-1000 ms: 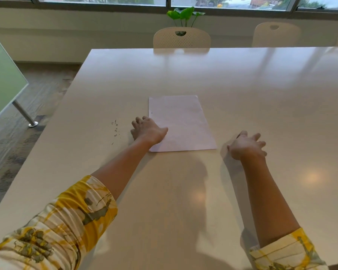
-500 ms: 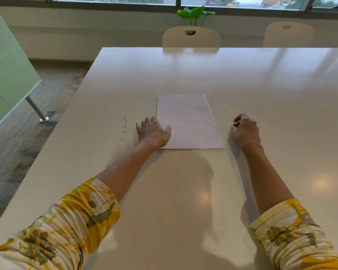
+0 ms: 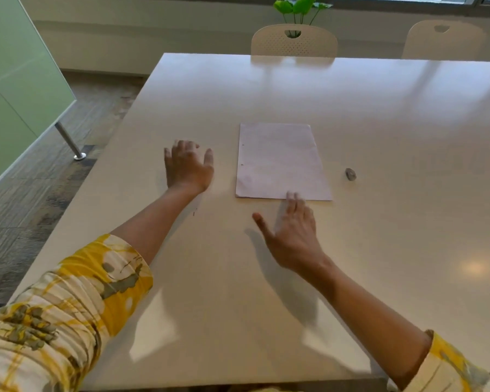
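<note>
A pale sheet of paper (image 3: 280, 161) with two punch holes on its left edge lies flat on the white table (image 3: 379, 123). My left hand (image 3: 188, 166) lies flat on the table a short way left of the sheet, fingers spread and holding nothing. My right hand (image 3: 290, 236) is open with straight fingers, and its fingertips reach the sheet's near edge. A small grey roundish object (image 3: 350, 174) sits on the table just right of the sheet.
Two beige chairs (image 3: 294, 41) (image 3: 443, 39) stand at the table's far side, with a green plant (image 3: 300, 7) behind them. A green glass panel (image 3: 14, 89) on a metal leg (image 3: 68, 141) stands at the left, over the wooden floor.
My left hand has come off the sheet's left corner and moved left. My right hand opened, left the small grey object on the table, and moved to the sheet's near edge.
</note>
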The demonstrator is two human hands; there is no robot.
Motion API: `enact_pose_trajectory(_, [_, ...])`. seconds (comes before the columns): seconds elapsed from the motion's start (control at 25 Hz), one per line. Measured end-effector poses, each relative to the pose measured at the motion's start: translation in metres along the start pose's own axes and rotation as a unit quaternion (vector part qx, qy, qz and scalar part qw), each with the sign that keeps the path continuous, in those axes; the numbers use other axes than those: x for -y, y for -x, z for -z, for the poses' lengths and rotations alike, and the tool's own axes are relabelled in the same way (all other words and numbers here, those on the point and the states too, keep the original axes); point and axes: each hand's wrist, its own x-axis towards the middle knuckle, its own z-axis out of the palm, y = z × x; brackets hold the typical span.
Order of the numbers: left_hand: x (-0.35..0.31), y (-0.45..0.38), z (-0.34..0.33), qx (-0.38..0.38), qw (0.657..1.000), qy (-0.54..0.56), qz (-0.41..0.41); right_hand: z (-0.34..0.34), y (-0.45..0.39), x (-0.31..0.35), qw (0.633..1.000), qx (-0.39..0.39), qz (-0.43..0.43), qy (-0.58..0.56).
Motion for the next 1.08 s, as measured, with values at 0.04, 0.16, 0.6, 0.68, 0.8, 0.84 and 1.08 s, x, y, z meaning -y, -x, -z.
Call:
enact_pose_trajectory(0.04, [0.014,-0.002,0.004,-0.006,1.000,-0.015,0.006,-0.007,0.006,0.002,1.000,0.020,0.002,0.019])
enact_pose_trajectory(0.16, [0.055,0.001,0.014,0.015,0.999,-0.025,0.040,-0.018,0.012,0.009,0.996,0.051,0.003,0.069])
enact_pose_trajectory(0.6, [0.088,0.031,0.018,0.048,0.998,0.004,0.043,-0.057,0.009,0.110,0.987,0.118,0.110,-0.027])
enact_pose_trajectory(0.68, [0.089,0.029,0.015,0.047,0.998,0.002,0.028,-0.048,0.004,0.111,0.976,0.119,0.140,-0.117])
enact_pose_trajectory(0.8, [0.093,0.021,0.012,0.070,0.997,-0.008,0.011,-0.042,0.007,0.094,0.992,0.066,0.100,-0.044])
enact_pose_trajectory(0.84, [0.095,0.019,0.010,0.079,0.997,-0.009,0.008,-0.045,0.012,0.090,0.996,0.066,0.066,0.007])
enact_pose_trajectory(1.08, [0.104,0.011,0.013,0.098,0.994,0.021,-0.036,-0.076,0.019,0.129,0.994,0.098,0.024,0.037])
